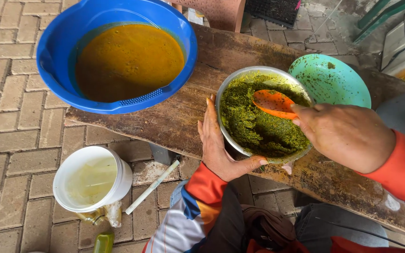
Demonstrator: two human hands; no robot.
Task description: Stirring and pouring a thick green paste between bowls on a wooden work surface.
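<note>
The work in hand looks like stirring or scooping a thick green paste (258,124) in a metal bowl (225,93) that sits right of centre in the frame, on a worn wooden tabletop (174,119). The right hand (345,133) comes in from the right edge, its grip pressed around the handle of an orange spoon (273,103), whose blade lies on the paste near the bowl's upper middle. The wrist is bent slightly down, with the orange sleeve (401,168) trailing to the lower right.

The left hand (219,150) steadies the bowl from the near side: the palm lies flat against the left wall, the fingers are spread upward along the rim, and the thumb hooks under the lower edge. It clasps the bowl rather than pinching it.

By my reading, the next stroke calls for the left hand to keep the bowl from sliding, since the paste looks stiff.

A teal plate (338,84) sits just behind the bowl, touching or nearly so. A blue basin (48,51) of orange-brown liquid fills the upper left, and a white bucket (64,173) stands on the brick floor at lower left.
</note>
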